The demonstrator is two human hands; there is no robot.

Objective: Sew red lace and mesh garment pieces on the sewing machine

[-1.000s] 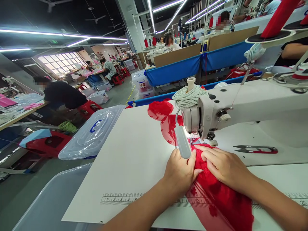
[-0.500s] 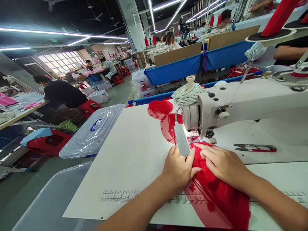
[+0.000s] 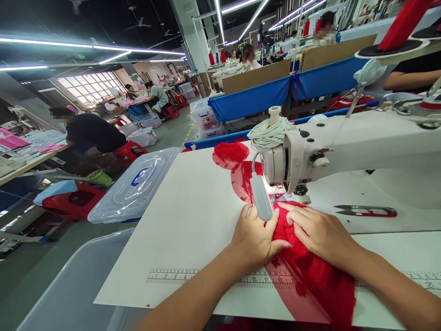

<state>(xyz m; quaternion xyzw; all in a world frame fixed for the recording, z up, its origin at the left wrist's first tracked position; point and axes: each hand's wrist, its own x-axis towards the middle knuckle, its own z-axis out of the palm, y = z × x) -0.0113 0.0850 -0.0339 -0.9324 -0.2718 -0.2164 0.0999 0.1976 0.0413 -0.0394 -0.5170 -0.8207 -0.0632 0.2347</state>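
Note:
Red sheer fabric (image 3: 320, 280) with floral patches runs from the table's front edge up to the needle area of a white sewing machine (image 3: 372, 138). My left hand (image 3: 257, 236) lies on the fabric's left edge, thumb across it, fingers gripping near the presser foot (image 3: 274, 197). Part of those fingers is hidden by a small grey lamp (image 3: 261, 197). My right hand (image 3: 320, 232) presses and pinches the fabric just right of the foot, fingers bent, index fingertip close to it. Beyond the needle, more red fabric (image 3: 230, 155) lies in rounded pieces.
Thread snips (image 3: 367, 211) lie on the machine bed at right. A printed ruler (image 3: 255, 278) crosses the table front. Clear plastic lids or bins (image 3: 134, 184) stand left of the table. A coil of pale cord (image 3: 272, 134) sits on the machine head. Other people work at machines beyond.
The view has shifted slightly. Both hands stay by the presser foot on the red fabric, with almost no visible movement against the machine.

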